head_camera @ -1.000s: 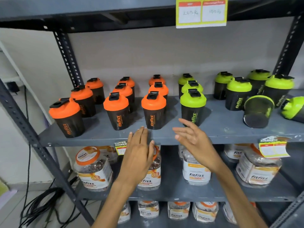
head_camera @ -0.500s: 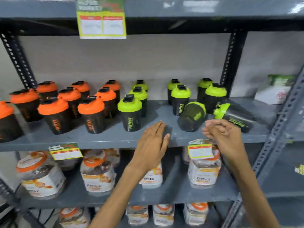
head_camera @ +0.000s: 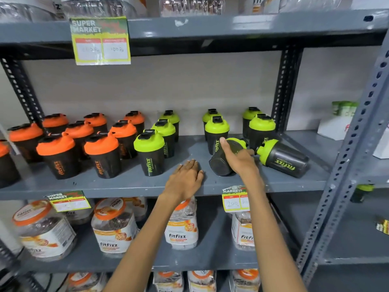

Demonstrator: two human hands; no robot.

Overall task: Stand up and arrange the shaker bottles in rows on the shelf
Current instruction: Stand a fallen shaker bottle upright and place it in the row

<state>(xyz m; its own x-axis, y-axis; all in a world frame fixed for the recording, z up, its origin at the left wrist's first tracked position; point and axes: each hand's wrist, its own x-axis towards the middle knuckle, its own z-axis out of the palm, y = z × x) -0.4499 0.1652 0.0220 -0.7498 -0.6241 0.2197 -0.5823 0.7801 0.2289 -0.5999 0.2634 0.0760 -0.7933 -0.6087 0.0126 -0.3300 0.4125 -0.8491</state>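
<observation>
Right hand (head_camera: 240,159) is wrapped around a toppled green-lidded shaker bottle (head_camera: 221,165) lying on its side on the grey shelf (head_camera: 126,182), base toward the camera. Left hand (head_camera: 185,180) rests flat, fingers spread, on the shelf's front edge. Another fallen green bottle (head_camera: 284,158) lies just to the right; orange-lidded bottles (head_camera: 101,154) stand upright in rows at left.

Black shaker bottles on a grey shelf (head_camera: 126,182): orange-lidded ones (head_camera: 101,154) upright in rows at left, green-lidded ones (head_camera: 150,152) upright at centre and right. Two green-lidded lying tipped: one (head_camera: 221,163) base-forward, another (head_camera: 283,158) just right, lid leftward.
</observation>
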